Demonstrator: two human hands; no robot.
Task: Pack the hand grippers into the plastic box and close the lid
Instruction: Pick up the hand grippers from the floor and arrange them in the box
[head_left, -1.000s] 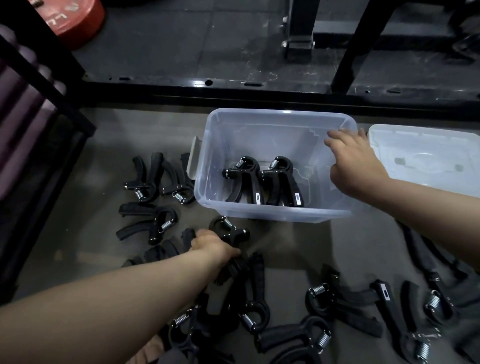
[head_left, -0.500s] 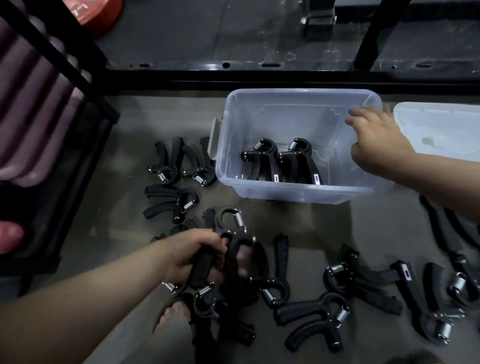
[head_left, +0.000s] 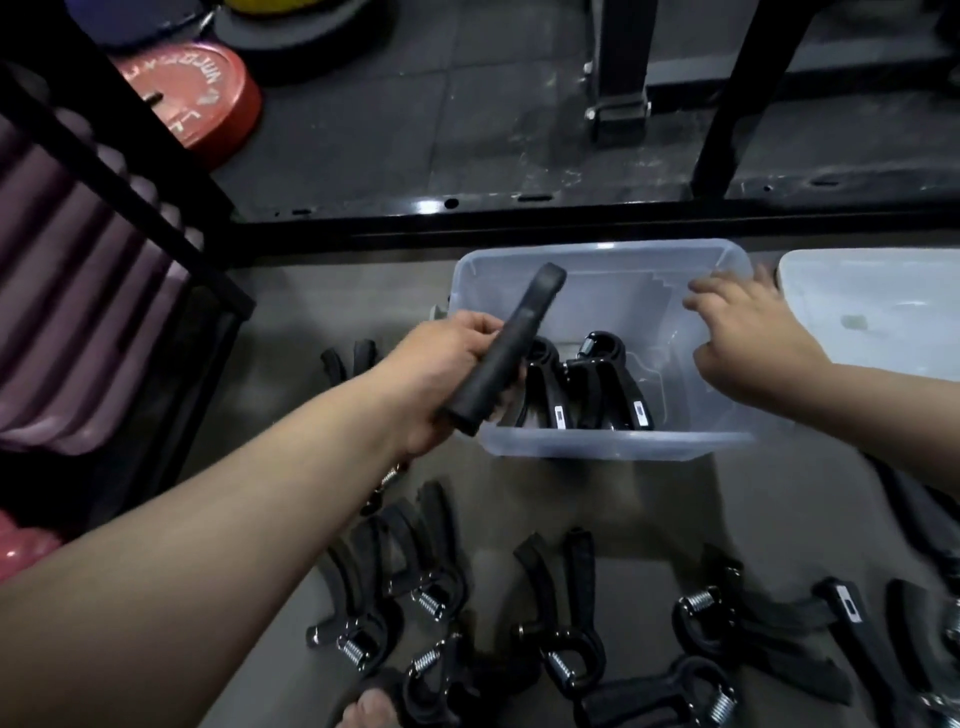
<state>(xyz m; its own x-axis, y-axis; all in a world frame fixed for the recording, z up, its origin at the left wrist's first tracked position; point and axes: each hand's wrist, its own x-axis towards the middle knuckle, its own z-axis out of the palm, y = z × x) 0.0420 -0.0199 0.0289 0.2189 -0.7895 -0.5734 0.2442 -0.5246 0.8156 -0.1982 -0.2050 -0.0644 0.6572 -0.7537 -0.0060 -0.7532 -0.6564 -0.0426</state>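
Note:
A clear plastic box (head_left: 613, 447) stands open on the floor with two black hand grippers (head_left: 587, 384) upright inside. My left hand (head_left: 447, 374) grips another black hand gripper (head_left: 504, 353) by its handles and holds it over the box's left front corner, one handle pointing up and away. My right hand (head_left: 748, 332) rests on the box's right rim with fingers spread. The clear lid (head_left: 872, 312) lies flat to the right of the box. Several more hand grippers (head_left: 561, 623) lie scattered on the floor in front.
A black metal rack frame (head_left: 519, 228) runs behind the box. A red weight plate (head_left: 197, 93) lies at the back left, purple foam rollers (head_left: 62, 291) on a rack at the left. A toe (head_left: 369, 709) shows at the bottom edge.
My left hand has lifted a hand gripper from the floor pile up to the box's left side. My right hand stays on the box's right rim. The camera has tilted upward.

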